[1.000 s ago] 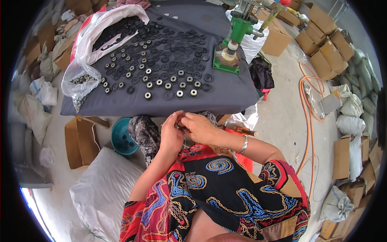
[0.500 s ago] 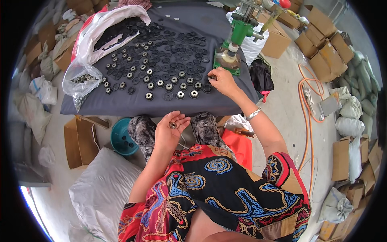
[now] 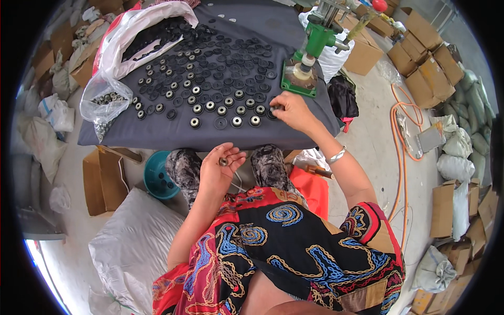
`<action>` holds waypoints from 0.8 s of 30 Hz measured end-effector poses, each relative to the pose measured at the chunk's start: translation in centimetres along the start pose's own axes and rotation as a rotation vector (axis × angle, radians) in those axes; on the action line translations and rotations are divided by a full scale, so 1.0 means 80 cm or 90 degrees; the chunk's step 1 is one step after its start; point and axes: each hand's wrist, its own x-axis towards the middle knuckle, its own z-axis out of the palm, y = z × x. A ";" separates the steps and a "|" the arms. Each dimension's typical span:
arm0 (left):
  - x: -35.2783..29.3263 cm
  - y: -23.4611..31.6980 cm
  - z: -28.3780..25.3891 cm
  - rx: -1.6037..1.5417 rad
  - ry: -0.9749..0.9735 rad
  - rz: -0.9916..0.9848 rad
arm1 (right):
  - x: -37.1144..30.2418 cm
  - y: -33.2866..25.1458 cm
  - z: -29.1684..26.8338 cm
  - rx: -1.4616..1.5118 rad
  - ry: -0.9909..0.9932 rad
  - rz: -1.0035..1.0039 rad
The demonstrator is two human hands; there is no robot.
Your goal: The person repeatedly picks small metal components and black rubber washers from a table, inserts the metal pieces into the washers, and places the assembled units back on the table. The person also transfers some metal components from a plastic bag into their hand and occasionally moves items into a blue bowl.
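My left hand (image 3: 219,167) is turned palm up in front of the table edge, fingers loosely curled around a small metal bearing (image 3: 223,161). At the table's right front, my right hand (image 3: 294,111) pinches with thumb and fingertips just over a black plastic wheel (image 3: 271,115); whatever is between those fingertips is mostly hidden. To the left of it stand several black wheels with silver bearings in their centres, one being a fitted wheel (image 3: 255,121). A black wheel without a bearing (image 3: 220,123) lies in the front row.
A green hand press (image 3: 299,79) stands behind my right hand. Many loose black wheels cover the dark tablecloth (image 3: 157,135). At the left are a clear bag of bearings (image 3: 106,107) and a white sack (image 3: 113,55) of black wheels. A teal basin (image 3: 157,181) sits below.
My right hand has lowered slightly toward the near side, its fingertips now at the black wheel. My left hand stays nearly in place with the bearing.
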 end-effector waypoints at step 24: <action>0.017 -0.006 0.003 0.009 0.006 -0.020 | -0.004 -0.006 0.014 -0.025 -0.037 0.060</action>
